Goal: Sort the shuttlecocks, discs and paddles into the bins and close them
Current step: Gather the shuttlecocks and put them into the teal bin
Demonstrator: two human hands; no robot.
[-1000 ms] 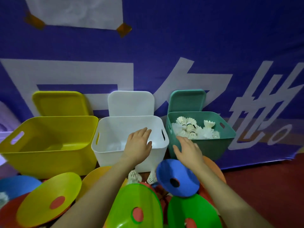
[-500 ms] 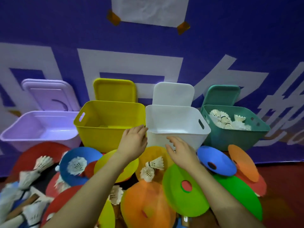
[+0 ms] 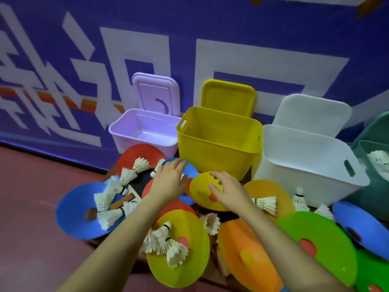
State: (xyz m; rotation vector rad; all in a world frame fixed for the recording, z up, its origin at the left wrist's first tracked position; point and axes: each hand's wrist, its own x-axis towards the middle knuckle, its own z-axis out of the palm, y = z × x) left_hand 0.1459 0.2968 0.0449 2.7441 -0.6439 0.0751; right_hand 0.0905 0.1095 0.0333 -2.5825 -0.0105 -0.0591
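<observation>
A pile of coloured discs, white shuttlecocks and a partly buried paddle [image 3: 134,191] lies on the floor in front of four open bins: lilac bin [image 3: 145,131], yellow bin [image 3: 219,144], white bin [image 3: 305,163] and green bin [image 3: 376,186], which holds shuttlecocks. My left hand [image 3: 168,182] hovers with relaxed fingers over a red disc [image 3: 148,189] and a blue disc [image 3: 190,169]. Over a small yellow disc [image 3: 200,190] my right hand [image 3: 226,192] spreads its fingers and holds nothing. Loose shuttlecocks [image 3: 168,243] rest on a yellow disc [image 3: 189,256] near me.
Each bin's lid leans behind it against a purple banner wall [image 3: 210,39]. A big blue disc [image 3: 77,211] lies at the left, orange disc [image 3: 248,253] and green disc [image 3: 320,243] at the right. Bare red floor [image 3: 31,207] stretches to the left.
My view has swung left, so the lilac and yellow bins are now central and the green bin is at the right edge. Both hands dropped from the white bin's rim to just above the pile.
</observation>
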